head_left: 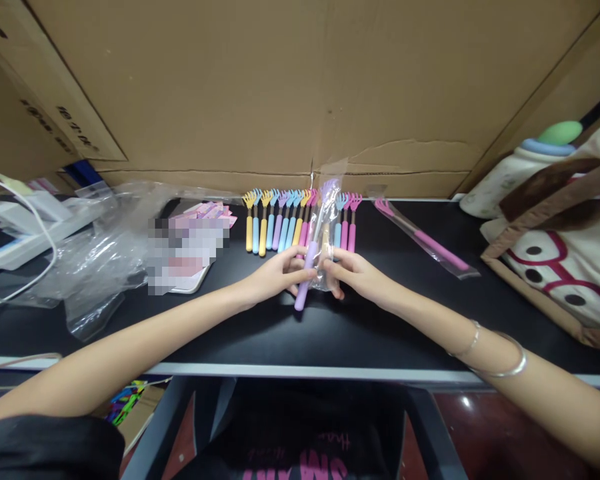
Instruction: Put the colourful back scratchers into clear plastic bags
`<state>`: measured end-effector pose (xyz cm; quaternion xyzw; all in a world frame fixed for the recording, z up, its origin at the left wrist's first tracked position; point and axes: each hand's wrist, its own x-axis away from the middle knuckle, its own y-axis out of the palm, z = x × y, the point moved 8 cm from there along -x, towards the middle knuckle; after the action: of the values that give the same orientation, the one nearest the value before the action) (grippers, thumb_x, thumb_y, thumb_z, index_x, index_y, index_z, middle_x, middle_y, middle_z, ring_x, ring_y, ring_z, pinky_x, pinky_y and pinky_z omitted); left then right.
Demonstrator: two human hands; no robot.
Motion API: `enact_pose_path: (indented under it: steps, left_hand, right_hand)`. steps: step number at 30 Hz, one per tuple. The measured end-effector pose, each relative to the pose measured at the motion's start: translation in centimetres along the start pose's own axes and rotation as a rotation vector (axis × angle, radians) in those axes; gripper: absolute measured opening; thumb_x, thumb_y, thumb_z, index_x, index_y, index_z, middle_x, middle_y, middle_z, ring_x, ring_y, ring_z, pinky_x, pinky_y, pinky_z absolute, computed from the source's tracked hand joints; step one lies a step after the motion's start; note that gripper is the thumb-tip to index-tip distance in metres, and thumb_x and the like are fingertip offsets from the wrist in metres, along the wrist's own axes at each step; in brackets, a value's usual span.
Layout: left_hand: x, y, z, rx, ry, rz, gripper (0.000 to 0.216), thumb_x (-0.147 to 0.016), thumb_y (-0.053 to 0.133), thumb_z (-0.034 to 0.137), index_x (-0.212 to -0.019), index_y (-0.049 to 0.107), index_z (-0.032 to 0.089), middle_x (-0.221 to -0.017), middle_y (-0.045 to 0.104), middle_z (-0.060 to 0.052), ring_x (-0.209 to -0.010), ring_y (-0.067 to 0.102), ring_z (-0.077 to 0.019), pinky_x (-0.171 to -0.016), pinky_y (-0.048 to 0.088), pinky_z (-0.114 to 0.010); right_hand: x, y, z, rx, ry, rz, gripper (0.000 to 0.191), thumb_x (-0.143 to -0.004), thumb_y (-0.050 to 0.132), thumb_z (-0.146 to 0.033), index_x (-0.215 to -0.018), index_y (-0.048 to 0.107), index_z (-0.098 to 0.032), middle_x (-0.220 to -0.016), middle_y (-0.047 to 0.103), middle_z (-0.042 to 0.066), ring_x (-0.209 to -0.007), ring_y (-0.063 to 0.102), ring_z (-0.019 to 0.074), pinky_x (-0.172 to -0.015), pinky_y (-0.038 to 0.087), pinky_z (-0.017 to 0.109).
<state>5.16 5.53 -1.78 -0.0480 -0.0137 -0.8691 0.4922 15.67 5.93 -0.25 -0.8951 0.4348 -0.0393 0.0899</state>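
Note:
My left hand (pixel 287 272) is closed round the handle of a purple back scratcher (pixel 310 257), which is tilted with its claw end upward. A clear plastic sleeve (pixel 326 263) is pinched in my right hand (pixel 347 270), right beside the scratcher. The scratcher's claw and rod appear to lie inside or behind the sleeve, while the lower handle sticks out. Behind my hands, a row of back scratchers (pixel 279 230) in yellow, blue, purple and pink lies on the black table (pixel 380 320). To the right lies a pink back scratcher (pixel 437 248) in a clear sleeve.
Crumpled clear plastic sleeves (pixel 97 247) spread over the left side, near a white power strip (pixel 40 233) with cables. A phone (pixel 193 280) and pink cards (pixel 210 215) lie beside them. At right stand a bottle (pixel 510 170) and a fabric bag (pixel 570 253). Cardboard (pixel 280 87) walls the back.

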Motion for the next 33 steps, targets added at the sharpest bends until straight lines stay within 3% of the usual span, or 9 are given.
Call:
enact_pose_path:
  steps: [13,23,33]
  left_hand:
    - [-0.11,0.5,0.18,-0.03,0.071,-0.075,0.049,-0.075,0.071,0.042,-0.108,0.045,0.017,-0.085,0.061,-0.002,-0.076,0.059,-0.0122,-0.057,0.048,-0.019]
    - [-0.05,0.2,0.42,-0.014,0.017,-0.011,0.046,-0.076,0.069,0.039,-0.111,0.047,0.017,-0.079,0.06,0.001,-0.069,0.058,-0.0095,-0.052,0.043,-0.015]
    - [-0.15,0.6,0.49,-0.002,0.066,-0.065,0.048,-0.075,0.071,0.037,-0.111,0.046,0.017,-0.082,0.062,-0.001,-0.069,0.06,-0.01,-0.055,0.047,-0.017]
  right_hand:
    - [-0.18,0.17,0.14,0.015,-0.011,-0.001,0.037,-0.078,0.064,-0.047,-0.091,0.049,-0.016,-0.044,0.051,-0.009,-0.036,0.046,0.0068,-0.039,0.039,0.02]
    - [-0.15,-0.02,-0.06,-0.01,0.01,0.016,0.044,-0.077,0.062,-0.055,-0.092,0.051,-0.015,-0.047,0.056,-0.006,-0.04,0.052,0.0094,-0.042,0.043,0.022]
    - [-0.32,0.24,0.28,-0.026,0.005,-0.01,0.044,-0.077,0.064,-0.053,-0.096,0.05,-0.016,-0.044,0.055,-0.007,-0.036,0.051,0.0096,-0.041,0.043,0.022]
